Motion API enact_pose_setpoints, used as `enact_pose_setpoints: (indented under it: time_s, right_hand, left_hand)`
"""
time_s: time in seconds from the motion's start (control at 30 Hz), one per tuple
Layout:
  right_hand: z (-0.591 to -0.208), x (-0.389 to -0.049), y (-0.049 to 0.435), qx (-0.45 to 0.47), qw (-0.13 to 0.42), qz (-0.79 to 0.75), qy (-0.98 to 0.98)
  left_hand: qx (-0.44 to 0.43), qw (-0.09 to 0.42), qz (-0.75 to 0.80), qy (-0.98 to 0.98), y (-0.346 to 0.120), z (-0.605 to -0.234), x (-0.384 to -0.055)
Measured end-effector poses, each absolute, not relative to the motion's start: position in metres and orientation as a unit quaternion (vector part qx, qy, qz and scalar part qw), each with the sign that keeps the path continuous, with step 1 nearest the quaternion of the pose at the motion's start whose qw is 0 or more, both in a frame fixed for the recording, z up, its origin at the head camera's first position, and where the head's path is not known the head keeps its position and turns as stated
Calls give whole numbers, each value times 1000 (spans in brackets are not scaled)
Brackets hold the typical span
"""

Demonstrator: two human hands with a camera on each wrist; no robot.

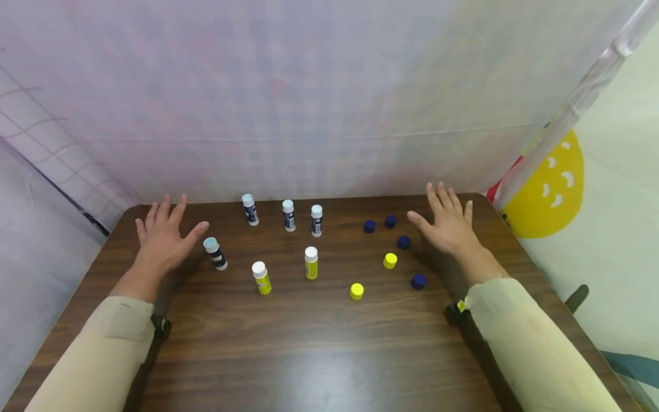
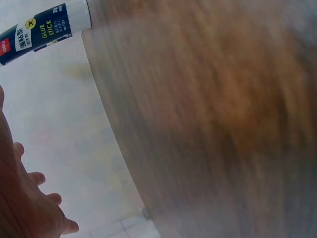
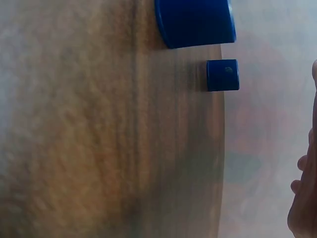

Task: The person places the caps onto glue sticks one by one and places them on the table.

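Note:
My left hand (image 1: 163, 243), fingers spread, is at the table's left side and holds nothing. Nearest to it stands a dark blue glue stick (image 1: 215, 253) with a pale top; its printed label shows in the left wrist view on the glue stick (image 2: 37, 30). Over the right side, my right hand (image 1: 450, 228) is spread too, its palm bare of any object. Blue caps (image 1: 404, 242) lie just left of it, and two show in the right wrist view, the larger cap (image 3: 195, 22) partly cut off. Whether either palm touches the tabletop, I cannot tell.
Three more blue glue sticks (image 1: 289, 216) stand along the back, and two yellow glue sticks (image 1: 311, 263) nearer the middle. Two yellow caps (image 1: 357, 292) lie among several blue ones. Behind the brown wooden table (image 1: 309, 343) hangs a pale curtain (image 1: 309, 103).

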State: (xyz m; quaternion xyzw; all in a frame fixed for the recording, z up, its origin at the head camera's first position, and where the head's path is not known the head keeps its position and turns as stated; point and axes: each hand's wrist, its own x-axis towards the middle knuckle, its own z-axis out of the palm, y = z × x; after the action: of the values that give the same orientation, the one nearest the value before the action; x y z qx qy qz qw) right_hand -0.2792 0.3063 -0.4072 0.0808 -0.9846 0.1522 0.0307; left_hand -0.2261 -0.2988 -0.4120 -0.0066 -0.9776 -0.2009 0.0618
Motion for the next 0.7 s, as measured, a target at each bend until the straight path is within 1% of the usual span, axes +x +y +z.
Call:
enact_pose_setpoints:
  time_s: [0.3,0.57,0.7]
  right_hand:
    - [-409,-277,305,87,29,175,-980]
    - [-408,-273,303,101,33,203,-973]
    - [-408,-270,303,109,26,219,-969]
  left_hand:
    - [-20,74,-228,-971,-297,-407,-220]
    - [-32,69,-243,-967,-296,-404,-215]
    - [-37,68,-255,-964,-294,-402,-211]
